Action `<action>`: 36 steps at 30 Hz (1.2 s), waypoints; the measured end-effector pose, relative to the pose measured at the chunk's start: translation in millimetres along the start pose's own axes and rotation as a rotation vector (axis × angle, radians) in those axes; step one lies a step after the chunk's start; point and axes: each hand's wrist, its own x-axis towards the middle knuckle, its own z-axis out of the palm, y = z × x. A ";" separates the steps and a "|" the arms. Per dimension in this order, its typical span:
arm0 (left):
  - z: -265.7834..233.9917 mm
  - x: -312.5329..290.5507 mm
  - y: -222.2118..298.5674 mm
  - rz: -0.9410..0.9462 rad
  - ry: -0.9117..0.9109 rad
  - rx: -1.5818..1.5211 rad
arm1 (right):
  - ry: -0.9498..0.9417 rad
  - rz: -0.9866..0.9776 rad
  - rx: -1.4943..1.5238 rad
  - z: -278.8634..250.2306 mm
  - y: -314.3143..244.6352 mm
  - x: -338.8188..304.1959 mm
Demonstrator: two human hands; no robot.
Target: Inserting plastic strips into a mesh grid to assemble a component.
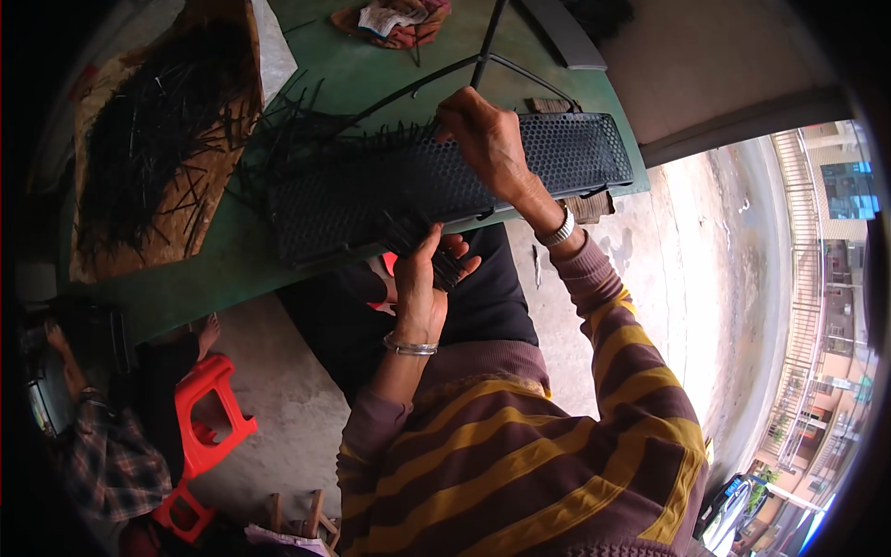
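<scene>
Perforated board part-filled, supply still ample

Seen from mid-view, a green surface point(158, 306) is spread from 9 to 2 o'clock. At 10 o'clock, a large tangled heap of black strips point(153, 130) is held on a cardboard sheet point(186, 227). At 12 o'clock, the long dark perforated board point(404, 190) is laid on the surface, its near edge overhanging slightly. Thin dark pieces point(394, 136) are seen standing along its far edge, toward 11 o'clock; most holes toward 1 o'clock appear unfilled. The work is judged to be at an early stage, with much of the board left.

The right hand point(492, 139) is poised over the far edge, fingertips pinched; whether anything is gripped cannot be told. By the left hand point(420, 288), at 6 o'clock, a small bundle point(447, 272) of strips is grasped.
</scene>
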 end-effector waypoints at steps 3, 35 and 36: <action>2.6 -1.8 0.6 0.017 0.018 0.011 | -0.126 -0.069 -0.051 -3.0 4.5 8.7; 5.4 -7.8 7.5 0.160 -0.058 0.043 | -0.031 -0.150 -0.342 4.2 13.5 18.3; 6.5 -9.5 7.6 0.154 -0.049 0.052 | -0.007 -0.100 -0.332 5.0 12.3 15.8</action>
